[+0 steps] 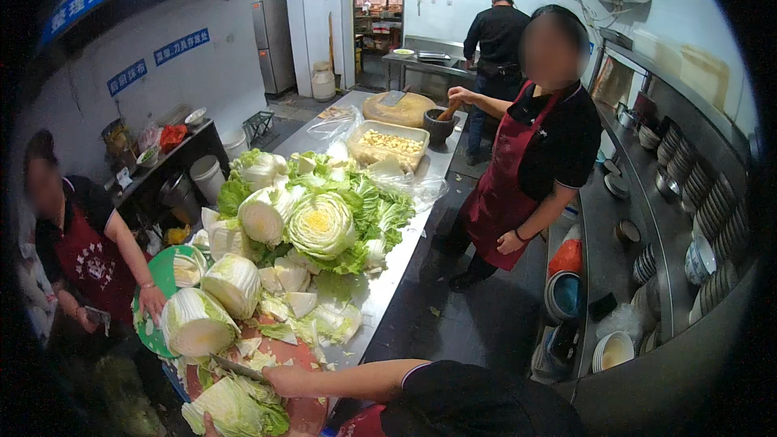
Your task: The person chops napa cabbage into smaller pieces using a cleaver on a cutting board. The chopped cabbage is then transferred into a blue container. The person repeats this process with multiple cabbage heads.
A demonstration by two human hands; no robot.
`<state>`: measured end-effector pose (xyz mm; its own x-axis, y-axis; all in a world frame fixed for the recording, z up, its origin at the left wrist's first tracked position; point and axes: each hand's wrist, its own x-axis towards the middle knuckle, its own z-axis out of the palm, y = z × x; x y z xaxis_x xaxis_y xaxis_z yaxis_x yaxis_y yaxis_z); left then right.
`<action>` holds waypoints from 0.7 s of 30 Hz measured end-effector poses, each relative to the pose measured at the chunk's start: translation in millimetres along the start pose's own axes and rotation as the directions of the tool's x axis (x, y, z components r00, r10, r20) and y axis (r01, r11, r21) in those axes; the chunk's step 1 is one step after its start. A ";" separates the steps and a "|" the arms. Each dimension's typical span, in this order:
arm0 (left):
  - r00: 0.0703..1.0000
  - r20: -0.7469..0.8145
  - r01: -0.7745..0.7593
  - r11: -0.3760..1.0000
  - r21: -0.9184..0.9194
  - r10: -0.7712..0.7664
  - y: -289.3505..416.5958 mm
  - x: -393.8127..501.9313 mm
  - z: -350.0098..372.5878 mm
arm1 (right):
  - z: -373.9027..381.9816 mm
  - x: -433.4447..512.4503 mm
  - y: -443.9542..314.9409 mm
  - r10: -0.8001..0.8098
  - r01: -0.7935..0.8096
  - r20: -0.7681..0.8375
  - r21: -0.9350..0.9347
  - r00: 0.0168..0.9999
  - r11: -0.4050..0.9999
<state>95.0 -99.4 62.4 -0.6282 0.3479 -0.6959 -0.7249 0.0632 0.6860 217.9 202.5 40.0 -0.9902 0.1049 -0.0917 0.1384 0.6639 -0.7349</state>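
My right hand grips a kitchen knife, its blade lying across the near end of a napa cabbage. Only a few fingers of my left hand show at the bottom edge, pressed against that cabbage. Beneath is a reddish round cutting board, strewn with leaf scraps. Just beyond the blade, a trimmed napa cabbage rests with its pale cut base facing me. Another trimmed cabbage lies behind it.
A co-worker's hand rests on a green cutting board at left. Cabbages pile mid-table, before a tub of peeled garlic cloves. Another person's hand holds a pestle in a mortar. Shelves of bowls line the right.
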 end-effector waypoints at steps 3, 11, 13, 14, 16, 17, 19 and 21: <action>0.999 -0.052 -0.018 0.996 -0.092 0.013 -1.0 3.9 -1.2 | -3.0 -4.4 -3.4 0.023 -0.022 -0.018 0.033 1.000 0.999; 0.886 -0.362 -0.263 0.957 0.121 0.289 -5.4 4.5 19.9 | 8.4 3.1 3.6 0.025 -0.025 -0.025 -0.001 0.999 1.000; 0.820 -0.436 -0.312 0.929 0.202 0.370 -6.4 3.8 22.6 | 12.4 5.2 7.9 0.031 -0.032 -0.018 -0.013 0.999 0.999; 0.785 -0.466 -0.328 0.912 0.246 0.408 -7.0 3.7 22.7 | 14.2 5.7 9.4 0.027 -0.028 -0.039 -0.015 0.999 1.000; 0.718 -0.519 -0.345 0.885 0.314 0.464 -8.5 5.0 20.1 | 16.6 6.1 10.8 0.031 -0.032 -0.055 -0.017 0.998 0.999; 0.682 -0.543 -0.349 0.871 0.347 0.490 -9.2 6.6 17.1 | 17.4 6.2 10.6 0.032 -0.033 -0.081 -0.010 0.996 0.999; 0.618 -0.579 -0.348 0.845 0.406 0.532 -12.6 10.9 8.5 | 17.4 6.6 9.5 0.070 -0.070 -0.084 -0.006 0.994 0.998; 0.556 -0.608 -0.346 0.824 0.450 0.566 -16.2 18.2 -0.6 | 15.4 7.3 8.4 0.080 -0.082 -0.064 -0.028 0.995 0.996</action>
<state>95.1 -94.7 38.5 -0.9317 -0.3397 -0.1283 -0.2526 0.3524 0.9011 211.6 197.5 22.8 -0.9729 0.2048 -0.1070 0.2194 0.6735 -0.7058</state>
